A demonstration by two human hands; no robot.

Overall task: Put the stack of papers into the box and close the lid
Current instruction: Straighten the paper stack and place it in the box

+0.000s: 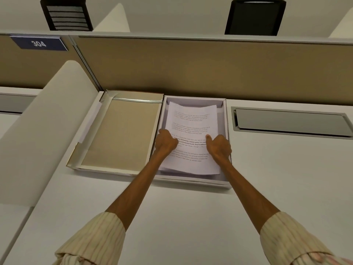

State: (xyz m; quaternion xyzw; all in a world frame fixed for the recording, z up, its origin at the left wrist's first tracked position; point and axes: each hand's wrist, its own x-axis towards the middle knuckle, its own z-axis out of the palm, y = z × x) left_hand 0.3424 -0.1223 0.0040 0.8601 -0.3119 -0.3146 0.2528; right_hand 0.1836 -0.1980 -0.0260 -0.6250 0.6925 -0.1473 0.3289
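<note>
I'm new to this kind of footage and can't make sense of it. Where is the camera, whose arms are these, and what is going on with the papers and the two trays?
There is no machine: a person wears one camera on the head, looking down at their own arms. The left hand and right hand grip the stack of papers by its sides and lower it into the open white box on the desk. The near end of the stack still sits raised. The tan-lined tray beside it is the lid, lying upside down and not yet on.
</note>
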